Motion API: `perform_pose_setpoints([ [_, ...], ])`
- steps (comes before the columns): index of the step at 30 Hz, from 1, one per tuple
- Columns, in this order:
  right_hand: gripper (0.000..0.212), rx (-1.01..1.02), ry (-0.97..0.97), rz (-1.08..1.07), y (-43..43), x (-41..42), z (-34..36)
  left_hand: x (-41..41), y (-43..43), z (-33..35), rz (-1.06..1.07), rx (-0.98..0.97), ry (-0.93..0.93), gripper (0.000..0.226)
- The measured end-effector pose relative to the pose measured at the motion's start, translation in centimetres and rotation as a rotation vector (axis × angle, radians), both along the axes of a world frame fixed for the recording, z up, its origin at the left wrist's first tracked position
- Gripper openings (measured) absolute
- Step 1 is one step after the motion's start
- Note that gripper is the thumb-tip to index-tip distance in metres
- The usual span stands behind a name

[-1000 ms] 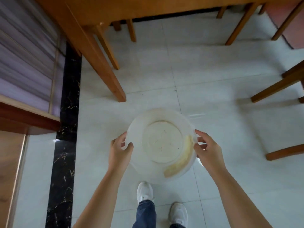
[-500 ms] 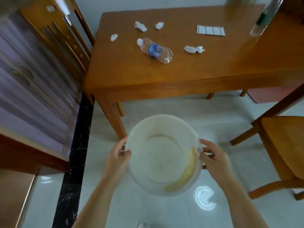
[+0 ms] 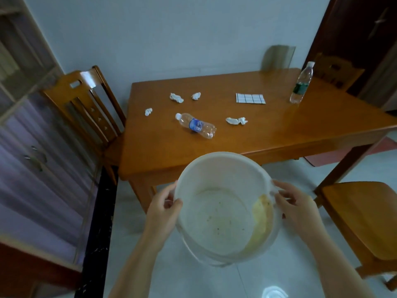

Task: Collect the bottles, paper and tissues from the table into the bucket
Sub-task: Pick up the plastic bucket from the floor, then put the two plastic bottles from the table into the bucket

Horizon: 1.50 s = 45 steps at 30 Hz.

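Observation:
I hold a white plastic bucket (image 3: 223, 168) in the air in front of the wooden table (image 3: 279, 130). My left hand (image 3: 163, 209) grips its left rim and my right hand (image 3: 298, 209) grips its right rim. The bucket holds nothing but a yellowish stain. On the table lie a clear bottle with a blue label (image 3: 196, 125) on its side, several crumpled tissues (image 3: 236, 120) (image 3: 176, 97) (image 3: 196, 95) (image 3: 148, 111) and a gridded paper (image 3: 250, 98). A second bottle with a green label (image 3: 301, 85) stands upright at the far right.
A wooden chair (image 3: 86, 112) stands at the table's left end and another chair (image 3: 363, 218) at the right, close to my right hand. A cabinet with glass doors (image 3: 32, 158) lines the left wall. The floor is pale tile.
My view has risen from the floor to the whole tabletop. The bucket, still held in both hands, has come up and closer to the table's front edge.

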State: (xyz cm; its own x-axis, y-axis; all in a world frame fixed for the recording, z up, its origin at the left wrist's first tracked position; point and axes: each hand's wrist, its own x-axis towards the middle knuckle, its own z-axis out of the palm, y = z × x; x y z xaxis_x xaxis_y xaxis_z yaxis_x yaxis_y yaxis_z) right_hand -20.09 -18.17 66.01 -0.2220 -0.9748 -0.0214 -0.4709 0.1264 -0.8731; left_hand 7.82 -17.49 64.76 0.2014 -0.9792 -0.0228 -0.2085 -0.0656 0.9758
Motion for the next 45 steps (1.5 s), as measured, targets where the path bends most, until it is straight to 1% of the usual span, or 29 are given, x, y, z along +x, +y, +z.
perform_pose_setpoints([
  [5,0.033,-0.048,-0.047,0.025,-3.5,-0.6,2.6,-0.2,-3.0,3.1,0.013,-0.035,0.032,0.037],
  [7,0.033,-0.048,-0.094,0.057,-5.6,-0.9,3.5,-0.3,-4.7,4.7,0.028,-0.067,0.005,0.036],
  [12,0.030,-0.099,-0.221,0.142,-12.3,-1.8,5.5,-0.9,-10.1,8.3,0.110,-0.158,-0.111,0.032],
  [14,0.029,-0.128,-0.266,0.192,-14.8,-2.4,6.4,-1.8,-12.1,9.4,0.157,-0.207,-0.193,0.030],
  [16,0.028,-0.138,-0.310,0.245,-17.2,-3.1,7.0,-2.6,-13.7,10.2,0.195,-0.243,-0.284,0.031],
  [18,0.029,-0.143,-0.332,0.279,-19.6,-3.5,7.7,-3.2,-15.0,10.9,0.234,-0.266,-0.327,0.033],
  [21,0.030,-0.131,-0.319,0.336,-23.5,-3.5,8.3,-3.7,-16.9,11.2,0.308,-0.269,-0.339,0.032],
  [24,0.032,-0.122,-0.281,0.387,-26.7,-2.5,8.3,-3.3,-18.4,11.5,0.375,-0.251,-0.235,0.033],
  [26,0.033,-0.108,-0.292,0.424,-28.7,-1.5,8.1,-2.6,-19.4,11.5,0.410,-0.228,-0.202,0.036],
  [30,0.033,-0.065,-0.313,0.495,-32.7,1.3,7.5,-0.4,-22.0,11.2,0.510,-0.195,-0.205,0.031],
  [34,0.033,-0.019,-0.325,0.549,-36.8,4.7,6.8,1.7,-25.0,11.4,0.615,-0.190,-0.199,0.031],
  [40,0.030,0.025,-0.237,0.645,-42.8,9.3,6.1,5.6,-28.7,12.3,0.692,-0.170,-0.214,0.033],
  [45,0.031,0.033,-0.107,0.640,-46.7,11.2,3.1,7.3,-31.1,12.3,0.716,-0.189,-0.344,0.034],
])
